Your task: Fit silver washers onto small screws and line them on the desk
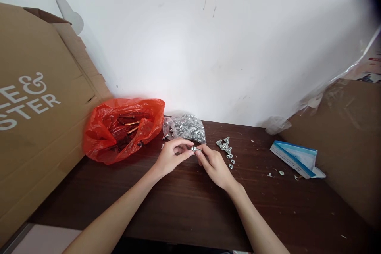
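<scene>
Both hands meet over the dark brown table, pinching one small silver bolt [195, 149] between them. My left hand [174, 154] grips the bolt's wider end with thumb and fingers. On the other side, my right hand [213, 163] is closed on its narrower end. Whether a nut sits on the bolt is too small to tell. Just right of my right hand lie several loose silver bolts [224, 145] and several nuts [232, 161]. Behind my left hand rests a clear plastic bag [190, 127] full of small metal parts.
A red plastic bag [98, 139] with long brass-coloured and dark pieces stands open at left. Cardboard boxes flank the table [184, 210]: a printed box [32, 147] and a plain box [354, 139]. A blue-and-white packet [293, 158] and small scraps lie at right; a white wall rises behind.
</scene>
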Demonstrator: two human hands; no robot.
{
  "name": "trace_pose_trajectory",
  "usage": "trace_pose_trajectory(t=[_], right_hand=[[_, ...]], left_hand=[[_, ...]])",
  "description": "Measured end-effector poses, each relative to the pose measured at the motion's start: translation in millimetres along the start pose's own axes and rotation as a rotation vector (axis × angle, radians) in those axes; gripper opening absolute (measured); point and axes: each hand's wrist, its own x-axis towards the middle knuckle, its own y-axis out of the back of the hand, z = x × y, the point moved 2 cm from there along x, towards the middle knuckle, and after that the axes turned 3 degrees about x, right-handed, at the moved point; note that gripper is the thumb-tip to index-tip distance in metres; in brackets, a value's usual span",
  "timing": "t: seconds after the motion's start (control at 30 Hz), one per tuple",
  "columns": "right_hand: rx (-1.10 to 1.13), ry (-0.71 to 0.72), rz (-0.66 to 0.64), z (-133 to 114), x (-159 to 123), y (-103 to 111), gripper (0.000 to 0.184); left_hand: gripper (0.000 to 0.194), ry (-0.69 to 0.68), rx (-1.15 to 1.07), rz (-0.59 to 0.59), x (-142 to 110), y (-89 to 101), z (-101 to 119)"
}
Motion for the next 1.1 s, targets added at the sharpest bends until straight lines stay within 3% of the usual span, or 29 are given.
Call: trace_pose_trajectory(t=[0.47,1.1], right_hand=[[-0.052,0.053,-0.015,1.4,0.4,0.6,0.025],[-0.046,0.055,-0.027,2.2,-0.2,-0.9,0.029]], left_hand=[[0.022,-0.081,0.169,-0.01,-1.6,-0.8,-1.3],[0.027,0.048,0.129,-0.044,0.7,0.1,-2.1]])
